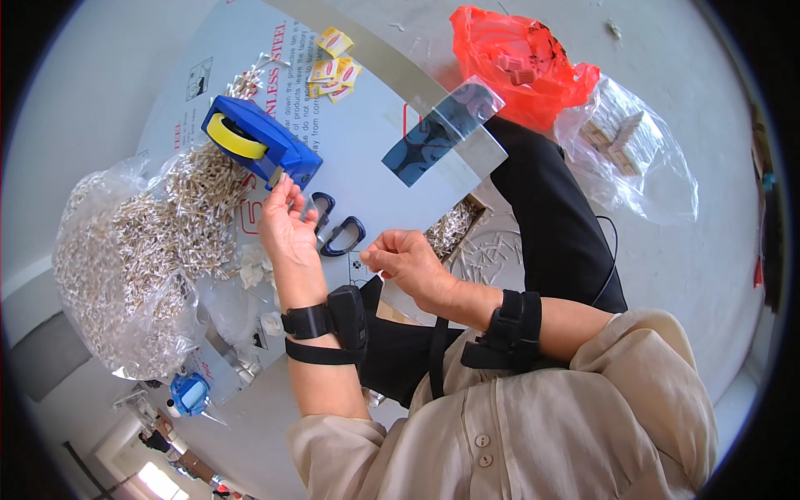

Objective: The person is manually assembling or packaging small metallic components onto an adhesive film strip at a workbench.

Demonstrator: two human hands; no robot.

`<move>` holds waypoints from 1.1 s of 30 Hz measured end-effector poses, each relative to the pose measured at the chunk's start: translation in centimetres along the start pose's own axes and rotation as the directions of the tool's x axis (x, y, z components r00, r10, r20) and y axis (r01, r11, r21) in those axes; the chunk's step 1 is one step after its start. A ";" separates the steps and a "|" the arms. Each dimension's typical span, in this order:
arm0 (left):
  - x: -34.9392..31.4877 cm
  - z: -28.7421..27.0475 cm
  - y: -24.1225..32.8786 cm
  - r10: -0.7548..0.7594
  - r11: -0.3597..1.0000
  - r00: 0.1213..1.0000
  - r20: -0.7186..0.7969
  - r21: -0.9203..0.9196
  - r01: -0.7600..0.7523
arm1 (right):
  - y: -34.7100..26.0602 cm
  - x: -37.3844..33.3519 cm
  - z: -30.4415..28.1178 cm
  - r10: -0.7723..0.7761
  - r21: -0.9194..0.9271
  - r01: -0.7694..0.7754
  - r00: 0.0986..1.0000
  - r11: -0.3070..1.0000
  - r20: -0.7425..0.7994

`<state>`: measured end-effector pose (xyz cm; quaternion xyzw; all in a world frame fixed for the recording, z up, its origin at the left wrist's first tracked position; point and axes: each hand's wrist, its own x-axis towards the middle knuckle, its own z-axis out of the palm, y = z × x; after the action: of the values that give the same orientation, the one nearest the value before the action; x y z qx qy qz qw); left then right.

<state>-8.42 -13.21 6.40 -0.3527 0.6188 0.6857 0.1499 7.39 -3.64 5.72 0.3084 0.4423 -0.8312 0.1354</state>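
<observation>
My left hand (287,225) is raised palm up at the front end of a blue tape dispenser (258,137) with a yellow roll of tape (235,137). Its thumb and fingertips close together there, and what they pinch is too small to make out. Dark-handled scissors (343,236) lie just right of this hand on the table. My right hand (412,262) is held nearer my body, with thumb and forefinger pressed together. A small pale bit shows below those fingers, but its kind is unclear. Loose cotton swabs (204,187) lie beside the dispenser.
A big clear bag of cotton swabs (125,258) stands at left. Small yellow-and-white packets (335,75) and a clear plastic sleeve (442,133) lie on the printed tabletop (292,125). Beyond my leg are a red plastic bag (521,67) and a clear bag of white packs (625,146). A box of swabs (452,229) sits below.
</observation>
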 end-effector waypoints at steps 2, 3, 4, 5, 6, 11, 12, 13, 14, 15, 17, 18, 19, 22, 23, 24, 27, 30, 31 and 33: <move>-0.1 -0.1 -0.1 0.071 0.997 0.997 0.008 0.011 -0.071 | 0.3 0.3 -0.1 -0.003 0.006 0.003 1.000 1.000 0.011; -0.2 -0.1 -0.2 0.070 0.997 0.998 0.007 0.013 -0.070 | 0.3 0.4 -0.1 -0.008 0.012 0.008 1.000 1.000 0.023; -0.3 0.0 -0.4 0.096 0.995 0.995 -0.004 0.025 -0.096 | 0.4 0.4 -0.2 -0.006 0.013 0.005 1.000 1.000 0.023; -0.3 0.0 -0.4 0.125 0.991 0.992 -0.018 0.037 -0.125 | 0.2 0.3 -0.2 0.039 0.072 -0.040 0.999 0.997 0.008; -0.3 0.0 -0.4 0.127 0.991 0.992 -0.022 0.038 -0.127 | 0.1 0.3 -0.2 0.086 0.131 -0.084 0.996 0.988 -0.005; -0.3 0.0 -0.6 0.161 0.986 0.986 -0.035 0.061 -0.158 | 0.3 0.5 -0.6 0.113 0.176 -0.116 0.993 0.977 0.025; -0.3 0.0 -0.6 0.157 0.986 0.987 -0.036 0.063 -0.154 | 0.4 0.4 -0.6 0.130 0.231 -0.133 0.991 0.964 0.029; -0.4 0.0 -0.5 0.156 0.986 0.987 -0.035 0.062 -0.153 | 0.4 0.3 -0.7 0.134 0.232 -0.137 0.991 0.963 0.027; -0.3 0.1 -0.5 0.157 0.986 0.987 -0.034 0.062 -0.155 | 0.4 0.3 -0.8 0.144 0.277 -0.149 0.989 0.949 0.040; -0.2 0.1 -0.4 0.156 0.986 0.987 -0.035 0.064 -0.154 | 0.4 0.3 -0.9 0.152 0.321 -0.161 0.987 0.933 0.053; -0.2 0.1 -0.5 0.143 0.989 0.990 -0.018 0.042 -0.142 | 0.6 0.2 -1.3 0.134 0.348 -0.153 0.988 0.925 0.080; -0.2 0.1 -0.5 0.140 0.989 0.990 -0.020 0.043 -0.139 | 0.7 0.1 -1.5 0.111 0.374 -0.143 0.988 0.916 0.106; -0.2 0.1 -0.5 0.134 0.991 0.991 -0.017 0.033 -0.133 | 0.8 0.1 -1.5 0.114 0.375 -0.145 0.988 0.916 0.105; 0.0 -0.2 -0.5 0.119 0.993 0.993 -0.008 -0.003 -0.119 | 0.9 0.0 -1.4 0.077 0.383 -0.099 0.994 0.918 0.072; 0.0 -0.2 -0.5 0.109 0.994 0.994 0.001 -0.029 -0.109 | 0.9 -0.1 -1.3 0.082 0.377 -0.090 0.996 0.922 0.038; 0.0 -0.2 -0.5 0.106 0.994 0.994 0.004 -0.028 -0.106 | 0.9 -0.1 -1.3 0.086 0.372 -0.082 0.996 0.925 0.004; 0.0 -0.3 -0.6 0.101 0.994 0.993 0.061 -0.045 -0.098 | 0.8 -0.4 -1.3 0.083 0.385 -0.054 0.995 0.921 -0.057; -0.1 -0.5 -0.2 0.122 0.993 0.992 0.039 -0.006 -0.122 | 0.9 -0.6 -0.9 0.051 0.345 -0.043 0.999 0.938 -0.014; -0.1 -0.5 -0.2 0.120 0.993 0.992 0.043 -0.007 -0.120 | 0.8 -0.6 -0.9 0.050 0.343 -0.041 0.999 0.938 -0.018; 0.0 -0.5 -0.1 0.136 0.989 0.990 0.040 0.046 -0.138 | 0.7 -0.6 -0.9 0.077 0.332 -0.076 0.997 0.940 0.009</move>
<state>-8.16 -13.65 6.32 -0.2931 0.6552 0.6855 0.1224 8.58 -3.39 5.29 0.3456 0.2838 -0.8873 0.1126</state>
